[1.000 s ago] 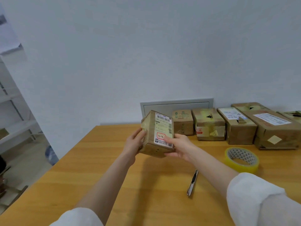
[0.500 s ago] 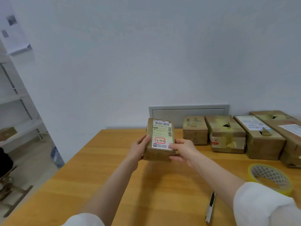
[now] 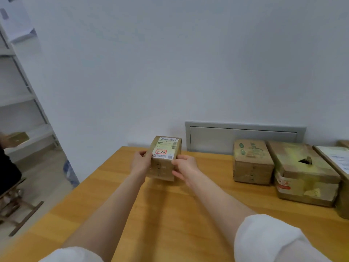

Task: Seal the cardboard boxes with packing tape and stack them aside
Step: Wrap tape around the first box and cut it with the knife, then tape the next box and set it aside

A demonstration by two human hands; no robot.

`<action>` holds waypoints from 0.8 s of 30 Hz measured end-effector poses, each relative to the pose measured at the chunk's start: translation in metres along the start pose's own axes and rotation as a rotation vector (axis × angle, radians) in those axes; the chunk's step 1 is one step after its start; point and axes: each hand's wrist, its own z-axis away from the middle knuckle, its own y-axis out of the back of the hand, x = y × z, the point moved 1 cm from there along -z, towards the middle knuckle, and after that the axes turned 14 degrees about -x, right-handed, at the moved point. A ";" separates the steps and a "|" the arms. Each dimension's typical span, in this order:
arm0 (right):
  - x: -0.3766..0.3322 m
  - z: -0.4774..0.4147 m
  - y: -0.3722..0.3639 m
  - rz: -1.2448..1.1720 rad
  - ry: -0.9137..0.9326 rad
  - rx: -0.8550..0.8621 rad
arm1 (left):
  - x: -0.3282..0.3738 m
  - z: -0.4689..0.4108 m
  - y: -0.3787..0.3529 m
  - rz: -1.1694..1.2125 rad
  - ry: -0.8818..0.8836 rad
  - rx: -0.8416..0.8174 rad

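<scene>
A small cardboard box point(image 3: 164, 163) with a white shipping label on top sits near the far left corner of the wooden table point(image 3: 170, 214). My left hand point(image 3: 139, 162) grips its left side and my right hand point(image 3: 186, 168) grips its right side, fingers curled round the edges. A row of other cardboard boxes stands to the right along the wall: a small one point(image 3: 252, 161), a larger taped one with a torn hole point(image 3: 304, 173), and the edge of a labelled one point(image 3: 338, 161).
A grey wall panel point(image 3: 243, 137) is behind the boxes. The table's left edge drops to the floor, where a white shelf rack point(image 3: 22, 103) and a wooden frame point(image 3: 18, 214) stand. A dark-clothed person is partly visible at the far left.
Both hands carried the small box forward and left, turning it level and lowering it towards the table's far corner. The view shifted left, so the tape roll and knife left the frame.
</scene>
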 end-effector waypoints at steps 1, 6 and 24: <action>0.001 -0.008 -0.004 0.016 -0.002 -0.021 | -0.003 -0.008 0.003 0.007 0.005 0.008; 0.004 -0.028 -0.012 0.195 -0.023 -0.127 | -0.013 -0.034 0.010 -0.071 0.033 0.009; -0.018 0.138 0.133 0.540 0.127 0.299 | 0.031 0.125 -0.153 -0.720 -0.327 -0.328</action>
